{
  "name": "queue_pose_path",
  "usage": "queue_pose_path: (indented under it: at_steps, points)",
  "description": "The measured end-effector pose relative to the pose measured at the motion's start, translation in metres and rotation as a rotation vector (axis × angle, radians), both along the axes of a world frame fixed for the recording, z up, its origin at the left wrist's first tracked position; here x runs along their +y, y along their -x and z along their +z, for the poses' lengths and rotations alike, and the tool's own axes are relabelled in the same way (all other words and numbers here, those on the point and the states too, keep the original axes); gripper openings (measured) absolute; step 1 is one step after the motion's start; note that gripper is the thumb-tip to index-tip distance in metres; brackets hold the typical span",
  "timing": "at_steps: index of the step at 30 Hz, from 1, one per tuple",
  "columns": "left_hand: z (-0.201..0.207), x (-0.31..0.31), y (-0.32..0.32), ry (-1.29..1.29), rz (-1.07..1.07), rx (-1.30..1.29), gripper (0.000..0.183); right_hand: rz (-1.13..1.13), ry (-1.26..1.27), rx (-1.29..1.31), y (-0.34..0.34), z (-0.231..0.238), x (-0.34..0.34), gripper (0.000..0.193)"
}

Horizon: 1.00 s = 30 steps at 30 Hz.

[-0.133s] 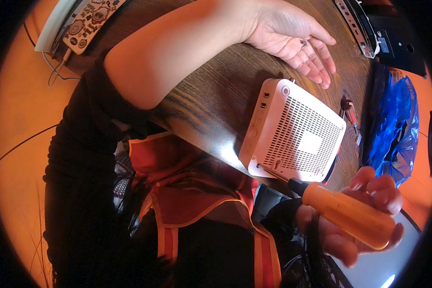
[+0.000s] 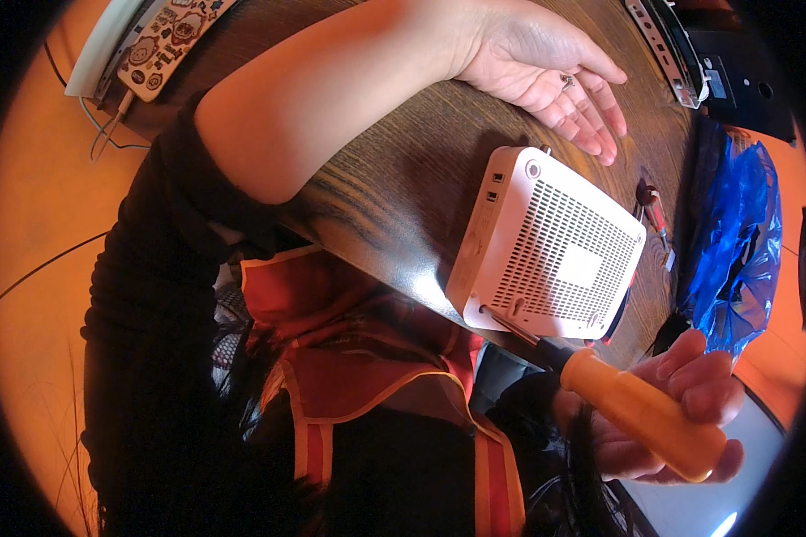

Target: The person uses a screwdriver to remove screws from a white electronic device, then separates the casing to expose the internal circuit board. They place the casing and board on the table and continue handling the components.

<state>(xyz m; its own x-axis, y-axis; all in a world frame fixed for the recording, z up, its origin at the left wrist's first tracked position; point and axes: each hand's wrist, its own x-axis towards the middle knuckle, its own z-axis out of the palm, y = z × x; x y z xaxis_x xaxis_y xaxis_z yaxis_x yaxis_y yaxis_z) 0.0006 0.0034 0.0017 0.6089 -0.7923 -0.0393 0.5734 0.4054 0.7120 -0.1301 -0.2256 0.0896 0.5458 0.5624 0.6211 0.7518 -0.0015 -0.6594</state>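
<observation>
Our dark wooden worktop [image 2: 403, 179] fills the middle of the view, and on it, near the edge closest to us, lies the white vented box [image 2: 551, 246], its perforated face up and ports along its left side. Just right of it sits a crumpled blue plastic bag [image 2: 734, 242], and at the far left corner a sticker-covered device [image 2: 166, 40]. Our left hand [image 2: 546, 67] rests flat and open on the wood just beyond the box, its grip spread and holding nothing. Our right hand [image 2: 681, 412] has its grip clamped round the orange handle of a screwdriver [image 2: 640, 412], whose tip touches the box's near corner. We judge the job is at an early stage: the case looks closed, with no loose screws that we can make out beside it
</observation>
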Motion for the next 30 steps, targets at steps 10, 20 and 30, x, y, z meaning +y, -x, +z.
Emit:
queue_pose_path:
  at_steps: [10, 20, 30]
  points:
    - [-0.002, -0.007, -0.006, -0.007, -0.024, 0.016, 0.047, 0.11, -0.201, 0.246, -0.005, -0.007, 0.003, 0.038]
    - [0.002, 0.0, 0.007, -0.074, 0.071, -0.145, 0.047, -0.414, -0.172, -0.014, 0.016, -0.028, -0.023, 0.072]
    - [0.002, 0.002, 0.007, -0.04, 0.072, -0.142, 0.046, 0.086, -0.096, 0.146, -0.012, -0.011, -0.032, 0.069]
